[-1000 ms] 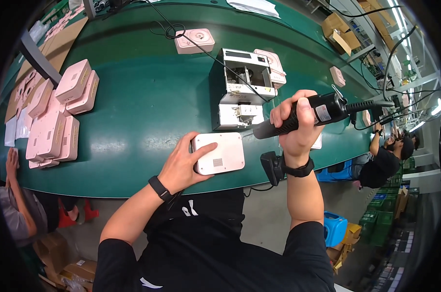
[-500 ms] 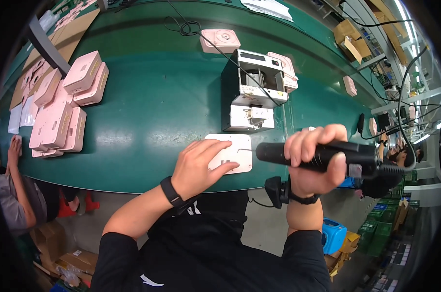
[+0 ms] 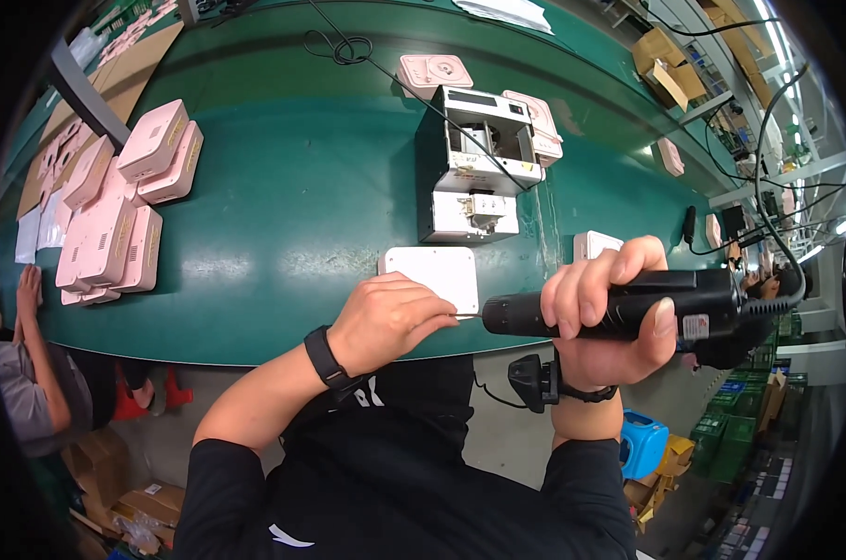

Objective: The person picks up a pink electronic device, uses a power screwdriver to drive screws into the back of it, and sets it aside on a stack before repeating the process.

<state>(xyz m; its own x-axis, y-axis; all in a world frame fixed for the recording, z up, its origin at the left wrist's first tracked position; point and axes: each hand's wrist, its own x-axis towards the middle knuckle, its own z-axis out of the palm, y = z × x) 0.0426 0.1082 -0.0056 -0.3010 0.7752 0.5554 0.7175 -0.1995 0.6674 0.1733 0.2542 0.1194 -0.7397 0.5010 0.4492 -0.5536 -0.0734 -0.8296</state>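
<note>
My right hand is wrapped round a black corded electric screwdriver, held level with its thin bit pointing left. My left hand is closed in a pinch at the bit's tip; whether a screw is between the fingers I cannot make out. Beneath the left fingers, a pale pink-white square housing lies flat on the green table, its near edge partly hidden by the hand. Just beyond it stands a black and silver screw feeder.
Several pink housings are stacked at the left, and others sit behind the feeder and beside the screwdriver. A black cable crosses over the feeder. At far left, another person's hands rest at the table edge.
My left hand has gone from spread over the housing to a pinch at the bit's tip. The screwdriver has moved slightly down and left, its bit now over the housing's near right corner.
</note>
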